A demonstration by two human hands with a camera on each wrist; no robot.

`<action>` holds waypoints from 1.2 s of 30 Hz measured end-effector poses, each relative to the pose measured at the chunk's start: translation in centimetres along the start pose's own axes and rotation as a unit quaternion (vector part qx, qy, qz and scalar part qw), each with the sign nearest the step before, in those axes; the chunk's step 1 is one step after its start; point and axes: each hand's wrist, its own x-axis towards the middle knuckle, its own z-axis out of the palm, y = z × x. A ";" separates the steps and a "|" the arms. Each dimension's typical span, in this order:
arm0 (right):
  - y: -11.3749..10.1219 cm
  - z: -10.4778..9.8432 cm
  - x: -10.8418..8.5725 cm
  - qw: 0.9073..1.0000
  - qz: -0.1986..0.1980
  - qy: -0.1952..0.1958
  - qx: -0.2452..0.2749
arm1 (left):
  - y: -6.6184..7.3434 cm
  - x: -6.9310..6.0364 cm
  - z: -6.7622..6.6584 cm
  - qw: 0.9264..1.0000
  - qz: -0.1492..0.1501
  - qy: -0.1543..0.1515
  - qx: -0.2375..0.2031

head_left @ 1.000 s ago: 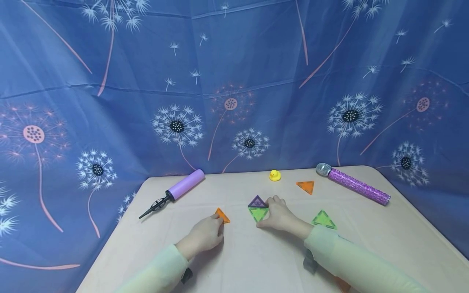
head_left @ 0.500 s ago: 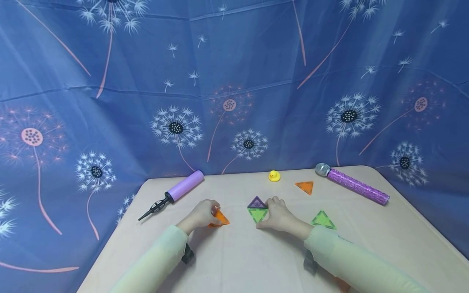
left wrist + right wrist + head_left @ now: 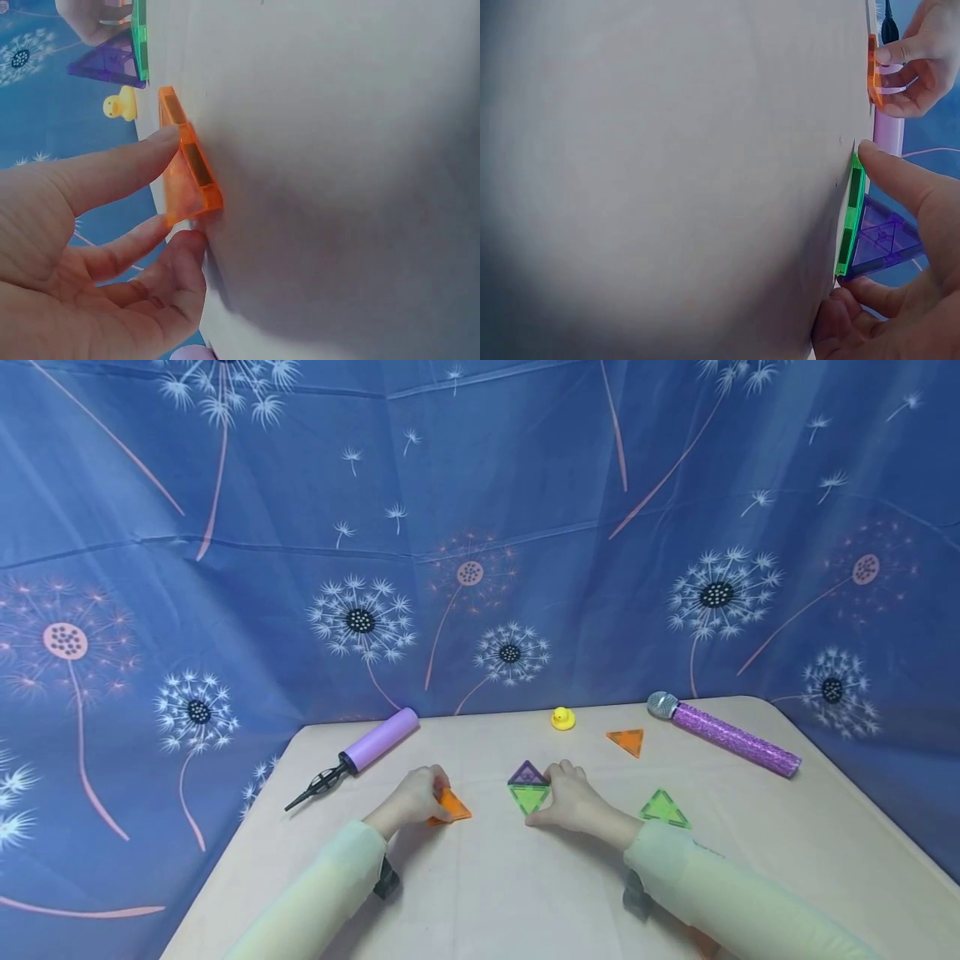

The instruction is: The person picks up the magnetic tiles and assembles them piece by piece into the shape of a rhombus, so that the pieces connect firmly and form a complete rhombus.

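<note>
Orange triangular tile (image 3: 457, 806): at nine o'clock of green triangular tile (image 3: 528, 797), pinched in fingers of left hand (image 3: 412, 797). Green triangular tile: gripped by right hand (image 3: 576, 802); purple triangular tile (image 3: 527, 773) adjoins at twelve o'clock.

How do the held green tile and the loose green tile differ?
The held green tile is in the right hand; the loose green tile is in neither. A purple tile stands along the held one's edge; the loose one has none. Both are green triangles.

No readable text, labels or numbers
</note>
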 end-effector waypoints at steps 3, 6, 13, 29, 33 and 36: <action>0.0 0.0 0.0 1.000 0.002 0.000 -0.002 | 0.1 -0.1 0.2 1.000 -0.001 0.015 -0.003; 0.0 0.0 0.0 1.000 0.001 0.001 -0.003 | 0.2 -0.1 0.5 0.999 -0.003 0.031 -0.013; 0.1 0.2 0.1 1.000 0.002 -0.001 -0.006 | 0.3 0.1 1.0 0.991 -0.029 0.065 -0.115; 0.2 0.1 0.1 1.000 -0.005 -0.004 -0.013 | 3.2 0.6 3.4 0.925 -0.126 0.027 -0.358; 0.1 0.2 0.0 1.000 -0.006 -0.002 -0.012 | 4.3 0.5 4.1 0.922 -0.134 0.042 -0.362; 0.2 0.2 0.0 1.000 -0.006 0.000 -0.013 | 4.7 0.7 4.9 0.917 -0.128 0.052 -0.373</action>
